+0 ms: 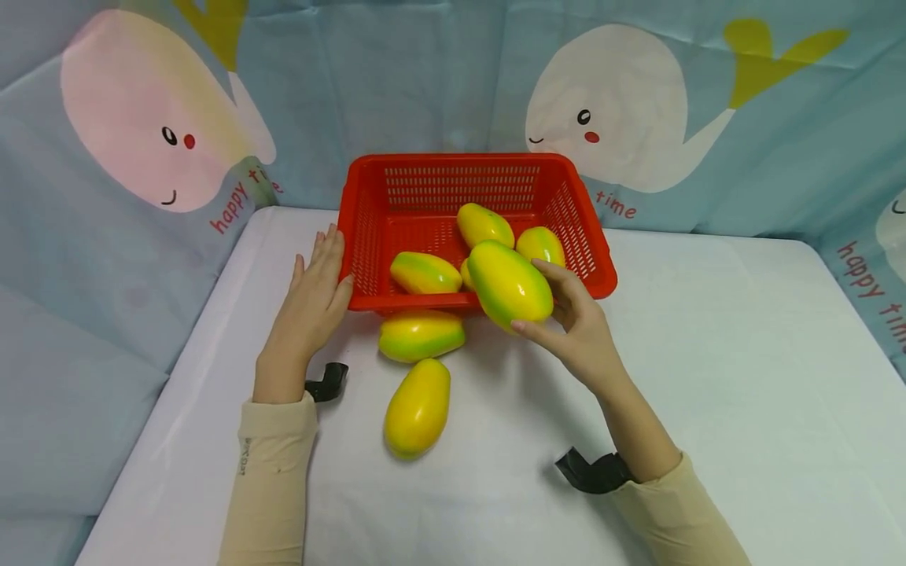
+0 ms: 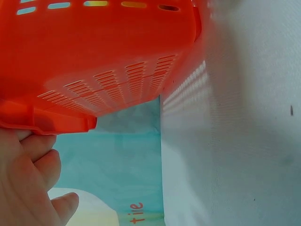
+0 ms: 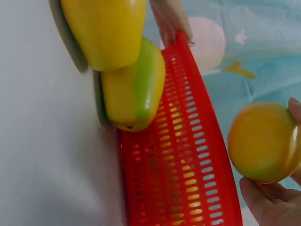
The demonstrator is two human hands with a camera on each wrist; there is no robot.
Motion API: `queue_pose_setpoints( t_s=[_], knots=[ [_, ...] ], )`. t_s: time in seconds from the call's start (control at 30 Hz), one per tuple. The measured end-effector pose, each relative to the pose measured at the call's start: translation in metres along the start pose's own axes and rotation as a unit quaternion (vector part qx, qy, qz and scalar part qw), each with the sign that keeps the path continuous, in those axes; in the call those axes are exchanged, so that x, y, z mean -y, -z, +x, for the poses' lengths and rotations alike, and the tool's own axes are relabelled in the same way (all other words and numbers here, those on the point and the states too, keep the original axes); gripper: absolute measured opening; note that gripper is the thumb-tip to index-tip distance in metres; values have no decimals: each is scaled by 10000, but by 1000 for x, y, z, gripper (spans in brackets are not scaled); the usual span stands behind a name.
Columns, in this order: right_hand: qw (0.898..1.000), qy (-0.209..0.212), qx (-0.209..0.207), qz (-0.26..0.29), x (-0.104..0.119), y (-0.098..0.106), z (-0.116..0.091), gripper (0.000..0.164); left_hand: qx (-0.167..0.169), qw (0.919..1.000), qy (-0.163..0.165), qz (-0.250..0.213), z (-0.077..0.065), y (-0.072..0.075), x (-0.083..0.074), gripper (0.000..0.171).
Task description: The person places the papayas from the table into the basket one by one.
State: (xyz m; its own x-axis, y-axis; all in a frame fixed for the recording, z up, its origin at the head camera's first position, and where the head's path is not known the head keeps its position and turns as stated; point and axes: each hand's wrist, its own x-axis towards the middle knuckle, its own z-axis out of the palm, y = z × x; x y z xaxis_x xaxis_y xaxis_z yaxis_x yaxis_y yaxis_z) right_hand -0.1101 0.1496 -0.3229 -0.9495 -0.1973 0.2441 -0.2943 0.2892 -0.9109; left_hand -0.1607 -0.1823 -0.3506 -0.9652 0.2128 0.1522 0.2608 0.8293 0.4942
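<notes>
My right hand (image 1: pixel 583 334) holds a yellow-green papaya (image 1: pixel 510 284) between thumb and fingers, above the front rim of a red plastic basket (image 1: pixel 364 303). In the right wrist view, the held papaya (image 3: pixel 263 141) is beside the basket's rim. My left hand (image 1: pixel 311 303) lies along the basket's left side with its fingers fairly straight. From the left wrist, that hand (image 2: pixel 28 176) touches the rim from outside. Several papayas lie in the basket, among them one at the left (image 1: pixel 425 273) and one farther back (image 1: pixel 484 226); one is partly hidden behind the held fruit.
On the white table (image 1: pixel 708 377), one papaya (image 1: pixel 421 336) lies against the basket's front and another papaya (image 1: pixel 418 409) is nearer me. A blue curtain (image 1: pixel 439 79) printed with whales hangs right behind the basket. Black straps (image 1: pixel 594 472) stick out at both wrists.
</notes>
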Motion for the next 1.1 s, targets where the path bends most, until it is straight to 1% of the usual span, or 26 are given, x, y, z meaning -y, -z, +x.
queue_pose_setpoints(
  t_s=[0.13, 0.27, 0.47, 0.6, 0.73, 0.93, 1.1],
  knots=[
    [10000, -68, 21, 5, 3, 2, 2, 66, 18, 10000, -32, -26, -3, 1, 2, 61],
    [10000, 5, 17, 90, 7, 2, 7, 67, 1, 10000, -71, -68, -3, 1, 3, 60],
    [9995, 90, 184, 220, 14, -5, 20, 67, -15, 10000, -15, -39, -2, -1, 3, 61],
    [9990, -20, 280, 341, 15, -11, 32, 68, -33, 10000, -48, -32, -3, -1, 3, 61],
    [9987, -195, 355, 295, 11, -15, 45, 67, -34, 10000, -57, -54, -3, -1, 3, 61],
    [9987, -139, 464, 186, 0, -17, 67, 65, -79, 9999, -62, -81, 0, -1, 3, 61],
    [9980, -326, 514, 151, -6, -17, 76, 66, -99, 9998, -81, -122, 1, -2, 3, 61]
  ],
)
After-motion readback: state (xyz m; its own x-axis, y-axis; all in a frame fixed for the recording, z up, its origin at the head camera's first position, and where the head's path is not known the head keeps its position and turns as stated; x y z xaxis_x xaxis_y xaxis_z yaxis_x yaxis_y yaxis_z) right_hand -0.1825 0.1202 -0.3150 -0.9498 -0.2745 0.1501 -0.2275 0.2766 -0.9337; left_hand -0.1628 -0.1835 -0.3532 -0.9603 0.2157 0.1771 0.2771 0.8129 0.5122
